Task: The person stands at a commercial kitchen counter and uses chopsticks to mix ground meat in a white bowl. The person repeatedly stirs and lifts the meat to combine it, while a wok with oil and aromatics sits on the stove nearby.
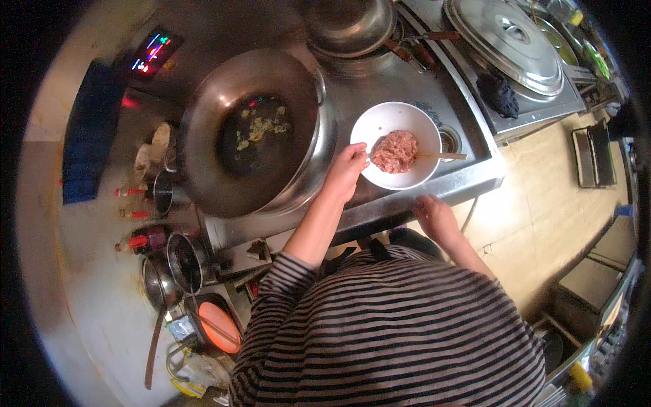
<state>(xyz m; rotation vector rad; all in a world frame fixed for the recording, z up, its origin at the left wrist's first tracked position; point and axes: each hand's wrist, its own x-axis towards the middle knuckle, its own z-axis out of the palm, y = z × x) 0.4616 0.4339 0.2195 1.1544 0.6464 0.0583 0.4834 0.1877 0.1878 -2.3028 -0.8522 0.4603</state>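
My left hand [351, 168] grips the left rim of a white bowl [376, 114] at the stove's front right. Minced raw meat [396, 151] lies in the bowl, and the light end of what looks like chopsticks [452, 156] sticks out over its right rim. Just below the bowl, by the steel front edge, is my right hand [435, 211]; its fingers are slightly curled and nothing shows in them. To the left sits a large wok [203, 127] with pale sliced pieces [262, 127], perhaps garlic or ginger, in dark liquid at its bottom.
Another metal pan [351, 30] stands behind, its handle pointing right. A big lidded steel pot [508, 40] is at the back right, beside a dark cloth [497, 95]. Bottles, a ladle [155, 346], a strainer [161, 285] and an orange oval item [219, 325] crowd the left side. A lit control panel [154, 51] is upper left.
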